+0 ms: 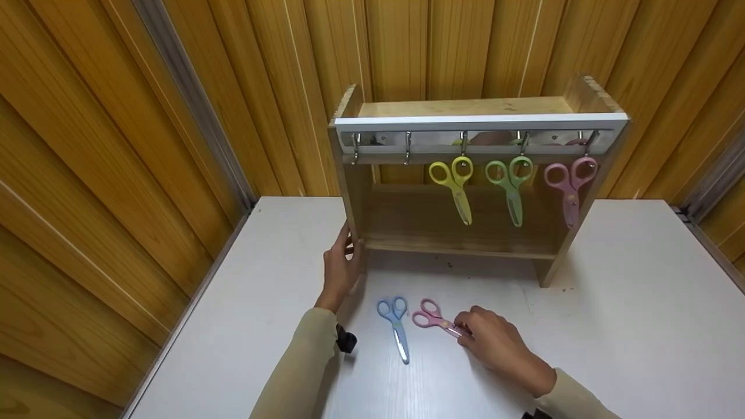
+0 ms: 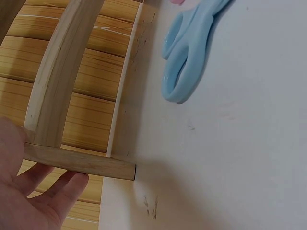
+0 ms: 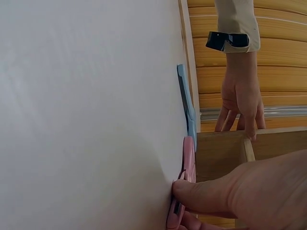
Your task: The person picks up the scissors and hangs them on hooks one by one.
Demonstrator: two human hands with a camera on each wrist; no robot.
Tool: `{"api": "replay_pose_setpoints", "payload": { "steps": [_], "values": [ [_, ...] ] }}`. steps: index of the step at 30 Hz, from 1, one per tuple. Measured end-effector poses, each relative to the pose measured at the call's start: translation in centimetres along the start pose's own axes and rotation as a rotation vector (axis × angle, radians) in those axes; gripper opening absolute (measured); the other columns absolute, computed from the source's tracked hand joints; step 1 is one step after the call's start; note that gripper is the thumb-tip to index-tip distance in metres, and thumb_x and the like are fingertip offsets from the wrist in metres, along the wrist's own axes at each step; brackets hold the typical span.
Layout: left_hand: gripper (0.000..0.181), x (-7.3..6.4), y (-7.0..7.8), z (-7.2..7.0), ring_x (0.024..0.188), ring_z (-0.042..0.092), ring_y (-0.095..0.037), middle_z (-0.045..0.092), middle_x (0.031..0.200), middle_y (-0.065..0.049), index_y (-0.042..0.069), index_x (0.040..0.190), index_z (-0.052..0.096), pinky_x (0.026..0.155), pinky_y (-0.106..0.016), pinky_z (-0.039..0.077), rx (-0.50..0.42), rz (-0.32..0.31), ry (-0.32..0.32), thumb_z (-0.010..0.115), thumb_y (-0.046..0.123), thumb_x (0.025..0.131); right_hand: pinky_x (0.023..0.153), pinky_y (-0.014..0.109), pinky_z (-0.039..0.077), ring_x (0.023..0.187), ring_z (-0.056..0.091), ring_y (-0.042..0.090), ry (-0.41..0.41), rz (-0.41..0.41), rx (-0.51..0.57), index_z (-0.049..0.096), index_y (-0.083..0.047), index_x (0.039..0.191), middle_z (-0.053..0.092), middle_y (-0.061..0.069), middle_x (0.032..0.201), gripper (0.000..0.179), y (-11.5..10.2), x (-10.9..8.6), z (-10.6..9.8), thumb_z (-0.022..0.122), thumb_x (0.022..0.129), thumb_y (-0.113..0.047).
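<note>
Seen from the head, the pink scissors lie on the desk at three o'clock from the blue scissors. The right hand pinches their blades; the left hand grips the rack. Probably light, stiff, slippery; blades suit a flat pinch.

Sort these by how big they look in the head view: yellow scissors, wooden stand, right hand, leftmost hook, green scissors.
1. Wooden stand
2. Right hand
3. Yellow scissors and green scissors: about alike, so left unranked
4. Leftmost hook
</note>
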State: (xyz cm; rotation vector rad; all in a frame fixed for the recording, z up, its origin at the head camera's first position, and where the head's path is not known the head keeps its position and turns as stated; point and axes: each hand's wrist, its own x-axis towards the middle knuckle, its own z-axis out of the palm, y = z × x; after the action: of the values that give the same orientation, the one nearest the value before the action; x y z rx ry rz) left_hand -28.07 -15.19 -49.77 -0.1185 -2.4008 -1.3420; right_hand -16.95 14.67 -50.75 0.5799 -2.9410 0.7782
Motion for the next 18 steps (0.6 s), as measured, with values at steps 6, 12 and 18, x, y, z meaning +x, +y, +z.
{"api": "replay_pose_setpoints", "payload": {
  "steps": [6,12,18],
  "values": [
    [0.063,0.02,0.06,-0.03,0.114,0.069,-0.024,0.056,0.150,-0.006,0.020,0.162,0.033,0.092,-0.036,0.058,-0.012,0.001,-0.001,0.059,0.014,0.106,0.054,0.030,0.037,0.064,0.044,0.010,-0.006,-0.001,0.022,0.075,-0.015,0.085,0.050,-0.009,0.070,0.017,0.15,0.14,-0.17,0.082,0.079,-0.001],
    [0.063,-0.06,0.04,-0.05,0.114,0.069,-0.023,0.053,0.152,-0.006,0.020,0.163,0.031,0.094,-0.038,0.057,-0.029,0.008,-0.005,0.059,0.016,0.106,0.054,0.028,0.037,0.065,0.044,0.010,-0.022,-0.002,0.042,0.075,-0.015,0.082,0.052,-0.009,0.070,0.016,0.15,0.36,-0.27,0.085,0.079,-0.003],
    [0.063,-0.06,0.02,-0.09,0.117,0.067,-0.021,0.053,0.153,-0.005,0.020,0.163,0.031,0.094,-0.035,0.057,-0.031,0.010,-0.005,0.058,0.017,0.106,0.056,0.029,0.041,0.065,0.048,0.008,-0.049,-0.002,0.057,0.073,-0.016,0.080,0.058,-0.011,0.071,0.017,0.14,0.56,-0.31,0.085,0.081,-0.005]
  ]
}}
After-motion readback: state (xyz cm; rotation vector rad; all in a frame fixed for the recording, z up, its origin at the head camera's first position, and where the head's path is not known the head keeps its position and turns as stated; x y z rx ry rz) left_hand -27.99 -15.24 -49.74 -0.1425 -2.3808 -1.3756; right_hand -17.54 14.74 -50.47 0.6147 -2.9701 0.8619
